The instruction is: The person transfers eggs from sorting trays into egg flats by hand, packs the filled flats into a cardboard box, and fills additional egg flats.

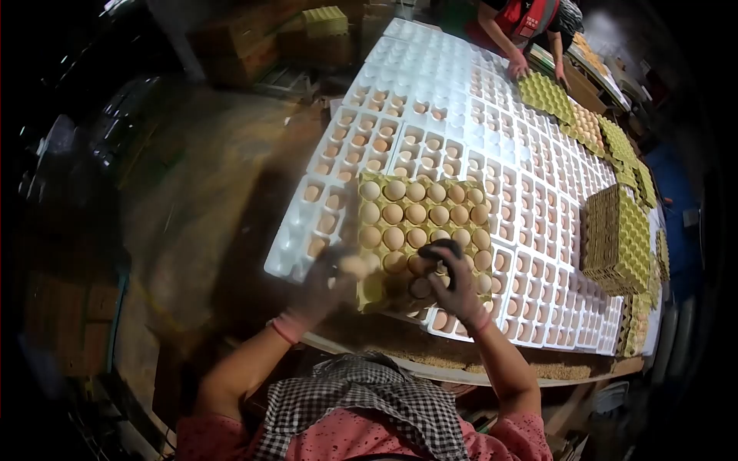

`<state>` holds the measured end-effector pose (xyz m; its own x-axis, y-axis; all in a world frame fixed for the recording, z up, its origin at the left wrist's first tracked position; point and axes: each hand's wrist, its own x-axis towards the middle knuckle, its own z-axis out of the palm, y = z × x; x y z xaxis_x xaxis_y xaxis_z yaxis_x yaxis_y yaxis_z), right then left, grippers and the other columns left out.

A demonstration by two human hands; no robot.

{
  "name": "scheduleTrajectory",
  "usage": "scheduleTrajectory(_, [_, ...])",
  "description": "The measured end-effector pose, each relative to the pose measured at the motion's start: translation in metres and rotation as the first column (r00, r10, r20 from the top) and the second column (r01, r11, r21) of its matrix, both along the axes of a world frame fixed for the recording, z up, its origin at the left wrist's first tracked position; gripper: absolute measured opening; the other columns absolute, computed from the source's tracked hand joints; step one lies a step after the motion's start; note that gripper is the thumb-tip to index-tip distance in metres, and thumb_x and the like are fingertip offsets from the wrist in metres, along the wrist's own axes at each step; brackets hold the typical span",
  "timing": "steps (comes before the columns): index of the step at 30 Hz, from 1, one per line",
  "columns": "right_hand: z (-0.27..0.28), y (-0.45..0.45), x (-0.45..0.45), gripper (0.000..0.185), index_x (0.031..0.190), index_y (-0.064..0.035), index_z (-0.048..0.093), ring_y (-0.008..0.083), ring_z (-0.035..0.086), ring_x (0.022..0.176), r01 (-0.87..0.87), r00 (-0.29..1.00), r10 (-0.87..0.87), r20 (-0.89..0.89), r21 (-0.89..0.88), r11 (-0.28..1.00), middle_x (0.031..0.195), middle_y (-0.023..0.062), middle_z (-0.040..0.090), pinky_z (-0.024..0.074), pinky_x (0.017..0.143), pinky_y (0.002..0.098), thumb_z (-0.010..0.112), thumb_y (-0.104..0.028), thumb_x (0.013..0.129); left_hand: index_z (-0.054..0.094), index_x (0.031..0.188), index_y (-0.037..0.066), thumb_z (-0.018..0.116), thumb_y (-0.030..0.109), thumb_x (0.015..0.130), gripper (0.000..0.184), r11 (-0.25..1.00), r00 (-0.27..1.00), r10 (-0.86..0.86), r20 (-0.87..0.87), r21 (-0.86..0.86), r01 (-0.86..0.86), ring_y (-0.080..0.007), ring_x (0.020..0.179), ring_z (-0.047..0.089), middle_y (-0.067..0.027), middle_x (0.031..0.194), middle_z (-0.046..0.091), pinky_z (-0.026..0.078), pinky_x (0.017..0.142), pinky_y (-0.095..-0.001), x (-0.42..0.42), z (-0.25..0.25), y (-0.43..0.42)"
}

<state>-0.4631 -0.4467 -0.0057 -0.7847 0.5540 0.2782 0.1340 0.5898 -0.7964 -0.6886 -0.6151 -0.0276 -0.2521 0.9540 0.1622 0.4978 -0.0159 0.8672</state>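
A yellow-green egg tray [372, 289], mostly filled with pale brown eggs [416, 213], lies over white moulded trays in front of me. My left hand [321, 280], gloved and smeared by motion, is at the tray's left edge with a blurred egg [354, 266] at its fingers. Over the near right part of the tray, my right hand [457, 286], gloved with dark fingertips, curls its fingers around an egg [442, 286]. Some near pockets are hidden in shadow beneath it.
White foam egg trays [288, 242] cover the table, many holding eggs. A stack of egg trays [615, 242] stands at right. Across the table, a co-worker in a red vest [529, 19] handles a yellow-green tray [546, 98]. Cardboard boxes [242, 46] stand at back left.
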Motion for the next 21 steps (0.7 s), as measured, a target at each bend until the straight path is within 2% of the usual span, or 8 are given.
scheduleTrajectory(1, [0.016, 0.001, -0.006, 0.039, 0.119, -0.0053, 0.057, 0.0309, 0.064, 0.101, 0.04, 0.998, -0.044, 0.05, 0.074, 0.996, 0.119, 0.0144, 0.056, 0.054, 0.081, 0.04, 0.063, -0.006, 0.08, 0.062, 0.116, 0.007, 0.074, 0.016, 0.076, 0.043, 0.997, 0.936, 0.075, 0.343, -0.006, -0.077, -0.0322, 0.113, 0.055, -0.0143, 0.116, 0.057, 0.046, 0.097, -0.042, -0.014, 0.003, 0.008])
scheduleTrajectory(2, [0.025, -0.001, -0.017, 0.04, 0.118, -0.011, 0.059, 0.0288, 0.065, 0.092, -0.011, 0.983, -0.027, 0.182, 0.202, 0.979, 0.114, 0.013, 0.058, 0.0548, 0.075, 0.0401, 0.067, -0.013, 0.08, 0.062, 0.115, 0.005, 0.075, 0.019, 0.076, 0.044, 0.996, 0.996, 0.005, -0.089, 0.088, 0.002, -0.0322, 0.11, 0.058, -0.0145, 0.118, 0.057, 0.048, 0.094, -0.0411, -0.026, 0.007, 0.02])
scheduleTrajectory(5, [0.003, -0.013, -0.05, 0.04, 0.117, -0.0169, 0.06, 0.0264, 0.067, 0.081, -0.145, 0.854, -0.104, 0.511, 0.425, 0.893, 0.109, 0.0107, 0.061, 0.0555, 0.066, 0.0407, 0.073, -0.022, 0.079, 0.062, 0.116, 0.005, 0.074, 0.025, 0.077, 0.045, 0.919, 0.867, -0.333, -0.37, -0.334, 0.21, -0.0292, 0.109, 0.059, -0.0141, 0.119, 0.058, 0.049, 0.091, -0.0399, -0.015, 0.034, 0.039])
scheduleTrajectory(6, [-0.006, -0.014, -0.057, 0.04, 0.116, -0.0171, 0.06, 0.0263, 0.067, 0.079, -0.237, 0.721, -0.196, 0.664, 0.503, 0.831, 0.109, 0.0099, 0.061, 0.0555, 0.064, 0.0413, 0.073, -0.023, 0.079, 0.06, 0.121, 0.007, 0.073, 0.032, 0.078, 0.051, 0.939, 0.695, -0.342, -0.633, -0.252, 0.233, -0.0277, 0.106, 0.06, -0.0135, 0.119, 0.058, 0.05, 0.087, -0.0385, -0.011, -0.002, 0.041])
scheduleTrajectory(9, [0.029, -0.008, -0.053, 0.047, 0.119, -0.0131, 0.057, 0.0335, 0.068, 0.075, -0.232, 0.719, -0.11, 0.687, 0.386, 0.893, 0.12, 0.0131, 0.059, 0.0552, 0.068, 0.0411, 0.075, -0.019, 0.076, 0.057, 0.127, 0.01, 0.072, 0.034, 0.078, 0.057, 0.897, 0.666, -0.433, -0.607, -0.364, 0.251, -0.0274, 0.105, 0.06, -0.0135, 0.12, 0.058, 0.051, 0.085, -0.0371, -0.01, -0.001, 0.048])
scheduleTrajectory(11, [0.008, 0.014, -0.035, 0.048, 0.124, -0.0153, 0.057, 0.0347, 0.067, 0.083, 0.094, 0.889, -0.187, 0.418, 0.233, 0.968, 0.12, 0.0143, 0.058, 0.0545, 0.069, 0.0425, 0.072, -0.017, 0.078, 0.056, 0.129, 0.009, 0.072, 0.033, 0.079, 0.057, 0.936, 0.701, -0.35, -0.622, -0.262, 0.234, -0.0292, 0.106, 0.061, -0.0137, 0.122, 0.058, 0.051, 0.087, -0.0397, -0.012, -0.013, 0.043])
scheduleTrajectory(16, [0.01, 0.019, -0.083, 0.053, 0.124, -0.0165, 0.063, 0.0326, 0.063, 0.097, -0.161, 0.811, -0.185, 0.555, 0.516, 0.842, 0.122, 0.0154, 0.055, 0.0539, 0.075, 0.0429, 0.077, -0.022, 0.073, 0.061, 0.126, 0.007, 0.075, 0.023, 0.083, 0.048, 0.982, 0.989, -0.131, -0.066, -0.147, 0.12, -0.027, 0.104, 0.064, -0.0145, 0.119, 0.064, 0.051, 0.091, -0.0367, -0.029, 0.006, 0.034])
scheduleTrajectory(21, [0.033, 0.031, -0.09, 0.046, 0.119, -0.0212, 0.061, 0.0286, 0.067, 0.092, -0.261, 0.805, -0.05, 0.591, 0.428, 0.865, 0.126, 0.0129, 0.055, 0.0566, 0.066, 0.039, 0.075, -0.037, 0.078, 0.061, 0.127, 0.005, 0.072, 0.004, 0.084, 0.045, 0.964, 0.918, 0.232, 0.32, -0.202, -0.174, -0.0157, 0.103, 0.063, -0.0093, 0.114, 0.067, 0.052, 0.087, -0.0285, -0.119, 0.013, -0.033])
